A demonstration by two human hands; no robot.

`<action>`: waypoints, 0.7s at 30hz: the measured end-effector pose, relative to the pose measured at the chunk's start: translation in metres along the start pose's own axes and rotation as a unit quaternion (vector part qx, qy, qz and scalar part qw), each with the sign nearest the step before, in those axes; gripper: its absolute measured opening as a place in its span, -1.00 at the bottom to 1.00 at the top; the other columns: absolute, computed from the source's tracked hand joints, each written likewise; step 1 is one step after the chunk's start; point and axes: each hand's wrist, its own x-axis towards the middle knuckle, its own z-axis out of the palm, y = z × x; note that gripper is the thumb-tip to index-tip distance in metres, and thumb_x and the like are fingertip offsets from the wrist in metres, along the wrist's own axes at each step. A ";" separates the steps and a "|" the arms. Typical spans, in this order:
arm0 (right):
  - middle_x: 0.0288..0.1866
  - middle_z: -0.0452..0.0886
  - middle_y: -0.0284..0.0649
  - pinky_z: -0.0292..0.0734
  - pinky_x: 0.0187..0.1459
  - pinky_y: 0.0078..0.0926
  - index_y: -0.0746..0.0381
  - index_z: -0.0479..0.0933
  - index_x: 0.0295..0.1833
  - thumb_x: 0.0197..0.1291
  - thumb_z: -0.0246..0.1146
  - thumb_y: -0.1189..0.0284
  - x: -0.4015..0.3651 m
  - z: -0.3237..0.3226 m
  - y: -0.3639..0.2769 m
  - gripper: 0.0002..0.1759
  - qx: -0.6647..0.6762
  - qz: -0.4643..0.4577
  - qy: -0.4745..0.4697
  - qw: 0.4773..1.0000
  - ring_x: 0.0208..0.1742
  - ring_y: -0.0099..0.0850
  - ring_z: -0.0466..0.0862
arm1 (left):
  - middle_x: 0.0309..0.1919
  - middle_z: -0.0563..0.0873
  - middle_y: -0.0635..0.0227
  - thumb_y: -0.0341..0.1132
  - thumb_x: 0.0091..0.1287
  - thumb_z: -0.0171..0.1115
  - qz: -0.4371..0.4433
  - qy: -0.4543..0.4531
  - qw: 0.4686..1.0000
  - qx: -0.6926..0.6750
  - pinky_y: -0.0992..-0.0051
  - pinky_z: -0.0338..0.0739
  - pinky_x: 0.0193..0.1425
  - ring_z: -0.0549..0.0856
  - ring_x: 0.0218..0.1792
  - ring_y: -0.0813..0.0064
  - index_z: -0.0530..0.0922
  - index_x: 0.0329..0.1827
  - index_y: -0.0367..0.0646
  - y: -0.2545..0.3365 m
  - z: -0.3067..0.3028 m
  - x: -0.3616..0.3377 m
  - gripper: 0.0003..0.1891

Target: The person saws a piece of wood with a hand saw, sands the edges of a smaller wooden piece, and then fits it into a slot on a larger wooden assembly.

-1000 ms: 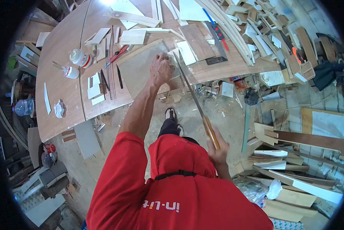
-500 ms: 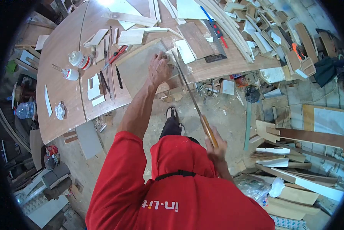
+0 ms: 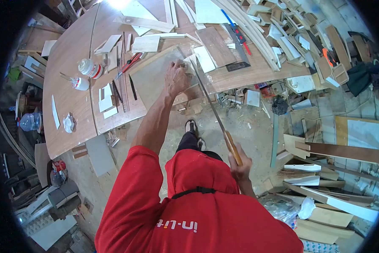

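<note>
My right hand (image 3: 241, 163) is wrapped round the wooden handle of a handsaw (image 3: 213, 106). Its long thin blade, seen almost edge-on, slants up and left to the bench edge. Beside the blade's far end, my left hand (image 3: 176, 78) presses down with curled fingers on a small pale piece of wood (image 3: 188, 61), partly hidden by the fingers. Under that hand lies a flat greyish board (image 3: 149, 80) at the front of the wooden table (image 3: 73, 126). A brown board (image 3: 216, 46) and a white piece (image 3: 204, 59) lie just right of the blade tip.
On the table are a red utility knife (image 3: 130, 63), a glue bottle (image 3: 80, 83), a white jar (image 3: 90, 68), a blue-and-red tool (image 3: 240, 37) and a dark pencil-like stick (image 3: 133, 87). Offcuts (image 3: 290, 42) heap at the right; long boards (image 3: 341, 152) lie on the floor.
The saw and my right hand have shifted very slightly down and right. My left hand stays at the same spot on the wood. The whole view has drifted a little.
</note>
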 end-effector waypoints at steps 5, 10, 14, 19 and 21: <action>-0.16 0.66 -0.01 0.58 -0.24 -0.48 0.24 0.47 0.24 0.19 0.19 0.49 0.050 0.019 -0.004 -0.54 0.038 0.035 -0.035 0.998 -0.35 -0.45 0.68 | -0.02 0.60 0.08 -0.21 0.05 0.32 0.023 0.020 1.000 0.001 0.22 0.43 0.14 0.51 0.02 0.07 0.67 -0.10 -0.26 -0.008 0.005 0.003 -0.61; -0.12 0.69 0.00 0.58 -0.14 -0.48 0.37 0.46 0.23 0.17 0.22 0.53 -0.002 -0.008 0.007 -0.53 -0.014 0.023 -0.034 0.999 -0.15 -0.42 0.72 | -0.01 0.62 0.11 -0.19 0.05 0.33 0.002 0.028 1.000 -0.005 0.23 0.43 0.14 0.51 0.04 0.10 0.68 -0.11 -0.24 -0.002 0.000 -0.001 -0.62; -0.11 0.68 0.01 0.58 -0.26 -0.50 0.32 0.49 0.23 0.18 0.21 0.51 0.034 0.015 0.021 -0.55 0.003 -0.023 -0.019 1.000 -0.33 -0.51 0.67 | 0.14 0.55 0.06 -0.18 0.09 0.35 -0.009 -0.067 0.998 -0.005 0.19 0.30 0.32 0.44 0.21 0.08 0.60 0.10 -0.25 -0.003 0.002 0.003 -0.49; 0.01 0.69 -0.05 0.57 -0.17 -0.55 0.34 0.46 0.28 0.17 0.23 0.56 0.084 0.039 0.025 -0.49 0.082 -0.053 0.036 0.995 -0.22 -0.52 0.67 | 0.10 0.58 0.05 -0.14 0.09 0.41 -0.070 -0.041 0.996 -0.044 0.18 0.31 0.31 0.41 0.24 0.03 0.49 0.25 -0.25 0.008 -0.011 0.007 -0.35; 0.04 0.68 -0.06 0.57 -0.13 -0.56 0.34 0.45 0.29 0.17 0.24 0.57 0.089 0.040 0.017 -0.48 0.124 -0.006 0.036 0.992 -0.16 -0.51 0.67 | -0.07 0.64 0.07 -0.23 -0.04 0.48 -0.214 0.027 0.976 0.005 0.18 0.42 0.19 0.51 0.11 -0.03 0.50 0.22 -0.23 0.014 -0.012 0.014 -0.32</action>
